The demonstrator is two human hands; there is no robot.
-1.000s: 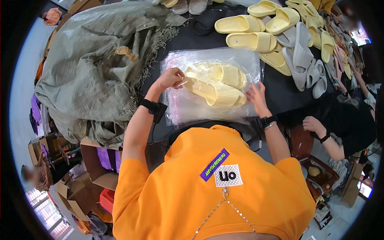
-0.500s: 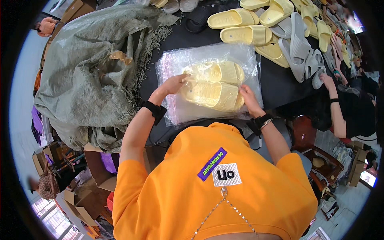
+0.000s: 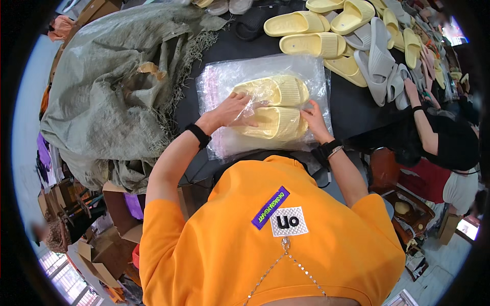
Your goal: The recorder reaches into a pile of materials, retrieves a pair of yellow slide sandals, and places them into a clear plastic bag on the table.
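Note:
A pair of pale yellow slide slippers (image 3: 279,121) lies side by side inside a clear plastic bag (image 3: 260,98), toe ends to the right. Beneath it is a stack of flat clear bags (image 3: 224,143) with pinkish strips along the left edge. My left hand (image 3: 235,109) rests across the heel ends of the slippers, fingers spread over the wrinkled plastic. At the toe end, my right hand (image 3: 315,120) pinches the bag's right side between thumb and fingers; part of the grip is hidden.
Loose yellow slides (image 3: 312,45) and grey slides (image 3: 380,56) crowd the far right of the dark table. A frayed grey-green woven sack (image 3: 107,97) covers the left. A co-worker's hand (image 3: 410,91) touches a grey slide at right. Cardboard boxes (image 3: 120,209) stand lower left.
My left hand has moved right from the bag's left end onto the heel ends, its fingers spreading from a pinch. My right hand stays at the toe end. The co-worker's hand has shifted slightly left.

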